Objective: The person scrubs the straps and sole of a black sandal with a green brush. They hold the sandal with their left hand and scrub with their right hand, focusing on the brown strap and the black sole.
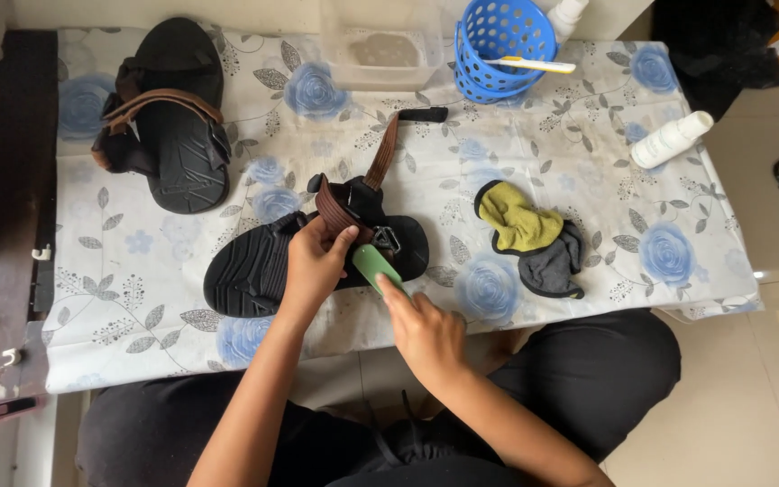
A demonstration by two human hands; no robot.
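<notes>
A black sandal (245, 271) with brown straps lies on its side near the front of the low table (137, 316). My left hand (315, 261) grips its brown strap (335, 209) from above. My right hand (426, 329) holds a small green brush (374, 266) and presses it against the sandal by the buckle. One long brown strap (384, 153) stretches away toward the back. The matching sandal (173, 117) sits at the back left, sole down.
A yellow and grey cloth (534, 239) lies right of the sandal. At the back stand a clear tub (380, 50) and a blue perforated basket (502, 45) with a toothbrush (534, 65). A white bottle (671, 138) lies at the right. My legs sit under the table's front edge.
</notes>
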